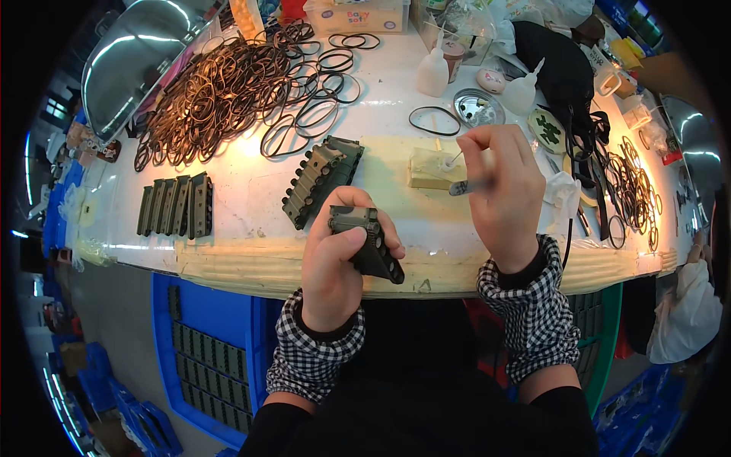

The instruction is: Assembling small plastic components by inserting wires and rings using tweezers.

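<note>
My left hand (pixel 335 263) is closed around a dark green toy tank hull (pixel 375 244) with round wheels along its side, held tilted above the table's near edge. Pinched between the fingertips of my right hand (pixel 506 186) is a thin stick (pixel 455 159), its lower end at a pale yellow block (pixel 432 169). A short grey rod-like piece (pixel 466 186), blurred, also sticks out from that hand; its kind is unclear. Behind my left hand, more tank hulls (pixel 324 179) stand side by side on the table.
Another row of green hulls (pixel 175 206) sits at left, below a large heap of dark rubber bands (pixel 221 91). White squeeze bottles (pixel 432 72) and a round metal dish (pixel 478 107) stand behind the block. Below the table are blue (pixel 164 335) and green (pixel 609 335) crates holding green parts.
</note>
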`<action>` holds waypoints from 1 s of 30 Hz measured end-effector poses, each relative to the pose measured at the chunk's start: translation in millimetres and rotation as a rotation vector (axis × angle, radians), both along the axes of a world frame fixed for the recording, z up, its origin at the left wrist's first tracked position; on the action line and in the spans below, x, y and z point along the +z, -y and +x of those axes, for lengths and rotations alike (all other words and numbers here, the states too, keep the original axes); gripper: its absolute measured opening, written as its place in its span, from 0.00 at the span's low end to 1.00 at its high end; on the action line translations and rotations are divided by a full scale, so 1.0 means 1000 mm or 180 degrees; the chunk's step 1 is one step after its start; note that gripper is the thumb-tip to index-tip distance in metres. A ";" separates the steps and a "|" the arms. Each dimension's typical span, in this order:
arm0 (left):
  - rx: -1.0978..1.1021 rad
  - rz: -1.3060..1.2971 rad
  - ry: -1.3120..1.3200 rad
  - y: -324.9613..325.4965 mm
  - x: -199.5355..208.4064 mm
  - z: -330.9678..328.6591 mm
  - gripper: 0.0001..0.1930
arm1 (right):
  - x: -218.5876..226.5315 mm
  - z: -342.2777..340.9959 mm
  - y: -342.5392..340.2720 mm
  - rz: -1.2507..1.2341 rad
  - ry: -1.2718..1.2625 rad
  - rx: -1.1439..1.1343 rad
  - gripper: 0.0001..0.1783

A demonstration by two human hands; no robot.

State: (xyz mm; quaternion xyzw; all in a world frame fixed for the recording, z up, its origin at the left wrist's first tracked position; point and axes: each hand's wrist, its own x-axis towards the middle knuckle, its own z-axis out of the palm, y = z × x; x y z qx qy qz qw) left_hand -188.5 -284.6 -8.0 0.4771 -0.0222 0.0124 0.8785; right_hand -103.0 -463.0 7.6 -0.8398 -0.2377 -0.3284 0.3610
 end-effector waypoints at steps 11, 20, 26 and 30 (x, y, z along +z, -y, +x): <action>-0.0460 -0.0909 -0.0428 -0.005 -0.002 0.001 0.15 | -0.006 -0.004 -0.002 -0.0073 -0.0507 0.0085 0.05; -0.0032 -0.0235 0.0157 -0.003 -0.011 -0.002 0.10 | 0.015 -0.027 -0.003 0.0311 -0.0539 0.0546 0.09; 0.0749 0.0814 0.0600 0.007 -0.006 -0.009 0.08 | 0.016 -0.051 -0.018 0.0881 -0.1937 0.1721 0.12; 0.0922 0.1251 0.0744 0.007 -0.009 -0.011 0.09 | 0.011 -0.052 -0.021 0.1062 -0.2177 0.1858 0.12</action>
